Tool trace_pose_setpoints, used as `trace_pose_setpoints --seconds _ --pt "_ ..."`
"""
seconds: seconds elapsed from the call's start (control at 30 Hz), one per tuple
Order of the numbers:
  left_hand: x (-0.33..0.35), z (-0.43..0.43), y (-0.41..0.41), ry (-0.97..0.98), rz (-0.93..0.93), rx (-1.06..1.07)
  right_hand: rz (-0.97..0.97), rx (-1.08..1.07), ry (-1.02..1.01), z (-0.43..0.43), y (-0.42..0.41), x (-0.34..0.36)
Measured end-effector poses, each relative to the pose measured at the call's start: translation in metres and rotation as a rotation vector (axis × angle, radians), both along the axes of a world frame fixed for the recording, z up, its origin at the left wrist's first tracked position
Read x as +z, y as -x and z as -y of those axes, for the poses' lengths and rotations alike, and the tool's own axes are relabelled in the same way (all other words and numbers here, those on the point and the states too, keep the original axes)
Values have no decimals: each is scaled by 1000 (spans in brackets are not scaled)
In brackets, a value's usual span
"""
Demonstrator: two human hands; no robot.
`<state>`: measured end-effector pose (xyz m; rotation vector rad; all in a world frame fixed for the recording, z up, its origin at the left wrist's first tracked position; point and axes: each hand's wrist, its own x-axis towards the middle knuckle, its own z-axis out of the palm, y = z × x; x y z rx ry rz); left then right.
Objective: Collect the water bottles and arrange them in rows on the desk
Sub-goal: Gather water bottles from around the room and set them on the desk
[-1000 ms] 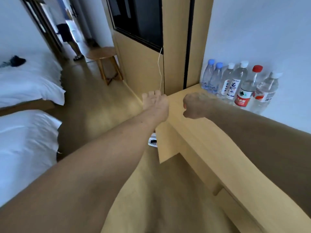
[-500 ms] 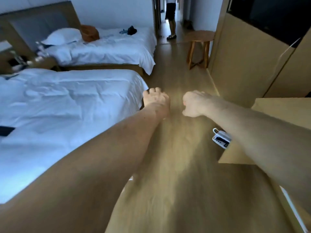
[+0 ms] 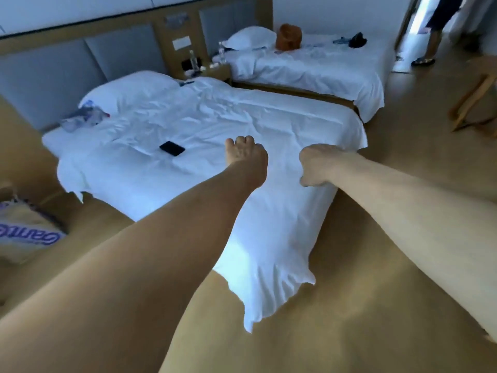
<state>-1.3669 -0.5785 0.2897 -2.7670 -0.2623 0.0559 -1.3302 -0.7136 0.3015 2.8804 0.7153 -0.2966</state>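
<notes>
At the upper left of the frame, a blurred cluster of clear water bottles [image 3: 80, 118] is being seen lying on the near bed [image 3: 215, 125] beside a pillow [image 3: 129, 90]. More bottles [image 3: 192, 60] are being shown upright on the nightstand [image 3: 215, 72] at upper centre. In mid-frame the left hand [image 3: 246, 157] is being held out, fingers curled under and gripping nothing. Just to its right, the right hand [image 3: 317, 165] is being held as an empty fist.
</notes>
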Motion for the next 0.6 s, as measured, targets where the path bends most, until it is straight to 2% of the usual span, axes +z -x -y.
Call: trace_pose_setpoints --seconds 0.33,0.6 --pt "7 -211 34 5 35 342 38 317 43 -222 -3 13" --pt "18 -345 20 13 33 550 5 497 28 -373 -42 26"
